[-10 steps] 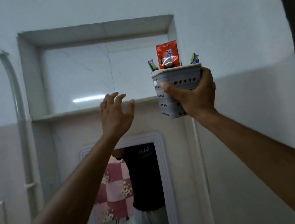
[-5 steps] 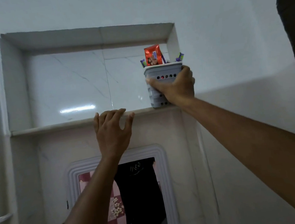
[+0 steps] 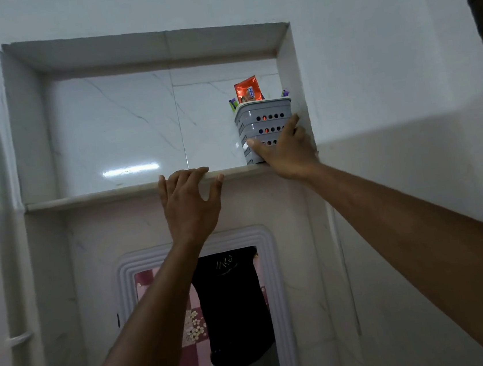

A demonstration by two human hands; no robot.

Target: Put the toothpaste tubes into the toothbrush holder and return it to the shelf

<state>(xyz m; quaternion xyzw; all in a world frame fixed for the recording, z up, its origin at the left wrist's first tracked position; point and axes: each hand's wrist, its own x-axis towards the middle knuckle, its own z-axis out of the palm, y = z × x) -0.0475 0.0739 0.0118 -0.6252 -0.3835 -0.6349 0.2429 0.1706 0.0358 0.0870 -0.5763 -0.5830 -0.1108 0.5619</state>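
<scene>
Grey perforated toothbrush holder sits on shelf ledge, right of centre, against niche wall. Right hand wrapped around its lower body; left hand spread, fingers on ledge edge. Orange toothpaste tube pokes out. Advice: seat base flat, push inward, release gently.

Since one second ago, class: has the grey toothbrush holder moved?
Yes. The toothbrush holder went from mid-air in front of the wall into the niche, and now sits on the shelf ledge against its right-hand corner, the right hand on it.

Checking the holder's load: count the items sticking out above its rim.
3: an orange packet at centre, a purple-green tip left, another tip right. More may hide inside the holder.
</scene>
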